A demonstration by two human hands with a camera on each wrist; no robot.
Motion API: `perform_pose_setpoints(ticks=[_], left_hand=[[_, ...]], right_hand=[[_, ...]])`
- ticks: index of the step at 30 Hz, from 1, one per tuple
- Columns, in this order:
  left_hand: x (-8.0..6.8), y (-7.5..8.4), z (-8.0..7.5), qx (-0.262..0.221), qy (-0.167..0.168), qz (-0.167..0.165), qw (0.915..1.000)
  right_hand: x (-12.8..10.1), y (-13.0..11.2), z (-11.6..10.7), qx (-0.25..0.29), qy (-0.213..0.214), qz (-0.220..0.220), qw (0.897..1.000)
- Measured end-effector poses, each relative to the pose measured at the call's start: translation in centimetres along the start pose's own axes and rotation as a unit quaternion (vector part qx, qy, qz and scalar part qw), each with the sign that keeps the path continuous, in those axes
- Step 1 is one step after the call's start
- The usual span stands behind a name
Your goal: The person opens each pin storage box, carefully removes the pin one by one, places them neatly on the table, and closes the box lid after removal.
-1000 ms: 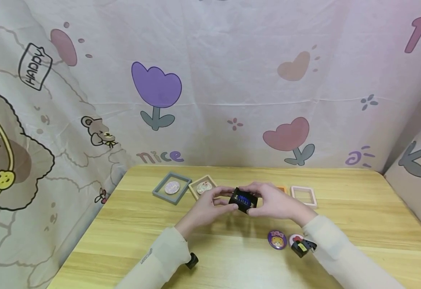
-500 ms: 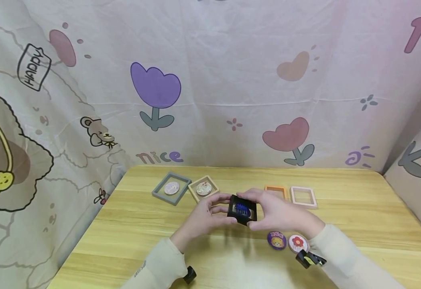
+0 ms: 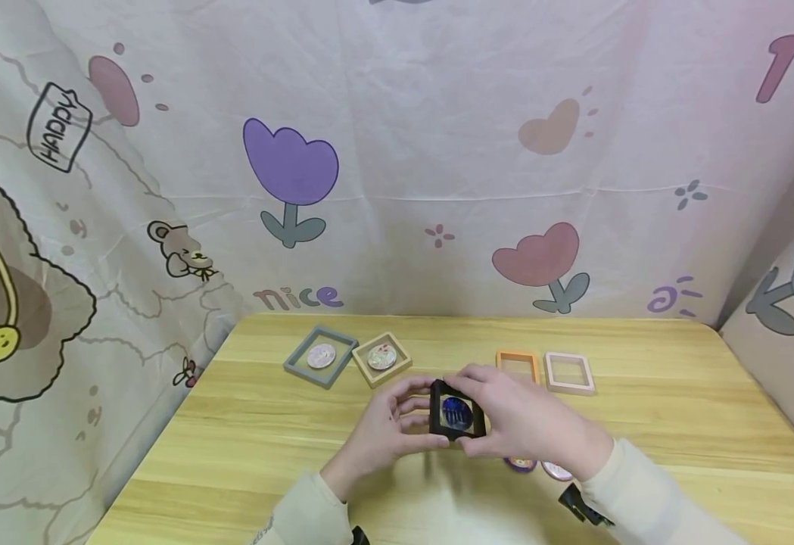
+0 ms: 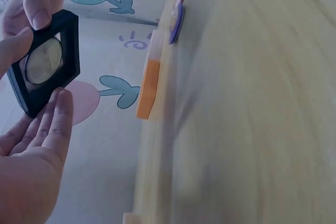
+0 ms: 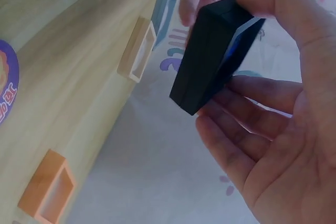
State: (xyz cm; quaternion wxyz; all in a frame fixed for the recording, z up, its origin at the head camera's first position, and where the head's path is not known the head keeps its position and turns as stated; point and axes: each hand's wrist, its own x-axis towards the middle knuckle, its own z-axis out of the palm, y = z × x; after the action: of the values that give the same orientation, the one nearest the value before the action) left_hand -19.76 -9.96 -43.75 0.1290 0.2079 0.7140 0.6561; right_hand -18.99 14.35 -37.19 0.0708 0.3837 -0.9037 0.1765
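Observation:
Both hands hold a small black square display frame [image 3: 480, 422] above the table. Inside its clear window sits a round blue badge [image 3: 456, 413]; its pale back [image 4: 44, 61] shows in the left wrist view. My left hand [image 3: 397, 424] grips the frame's left side, its thumb at the lower edge. On the other side my right hand [image 3: 529, 420] pinches the frame between thumb and fingers. The right wrist view shows the frame's dark outer edge [image 5: 202, 56] tilted between the hands.
A grey frame [image 3: 291, 363] and a beige frame [image 3: 402, 366], each with a round badge, lie at back left. Orange [image 3: 536, 369] and pink [image 3: 569, 390] frames lie at back right. Two badges, one purple-rimmed [image 3: 521, 465], one pale [image 3: 557, 472], are partly hidden by the right hand.
The hands have brought the black frame down in view, nearer the body, and its window has tilted to face the head camera more. The right hand now covers part of the two nearer badges.

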Motion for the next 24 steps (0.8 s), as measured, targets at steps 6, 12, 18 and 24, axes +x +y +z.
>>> perform_pose_setpoints(ticks=[6,12,18,24], left_hand=[[-0.7,0.2,0.5,0.058,-0.023,0.012,0.9980],[-1.1,0.0,0.6,0.054,-0.016,0.010,0.9984],[-1.4,-0.7,0.4,0.038,-0.003,0.004,0.9993],[-1.6,-0.9,0.1,0.032,0.002,0.008,0.9994]], right_hand=[[-0.4,-0.8,0.1,-0.050,0.003,-0.014,0.999],[-0.3,-1.0,0.2,-0.057,-0.010,-0.026,0.998],[-0.2,-1.4,0.3,-0.070,-0.014,-0.023,0.997],[0.0,-1.6,0.3,-0.107,0.004,-0.042,0.993]])
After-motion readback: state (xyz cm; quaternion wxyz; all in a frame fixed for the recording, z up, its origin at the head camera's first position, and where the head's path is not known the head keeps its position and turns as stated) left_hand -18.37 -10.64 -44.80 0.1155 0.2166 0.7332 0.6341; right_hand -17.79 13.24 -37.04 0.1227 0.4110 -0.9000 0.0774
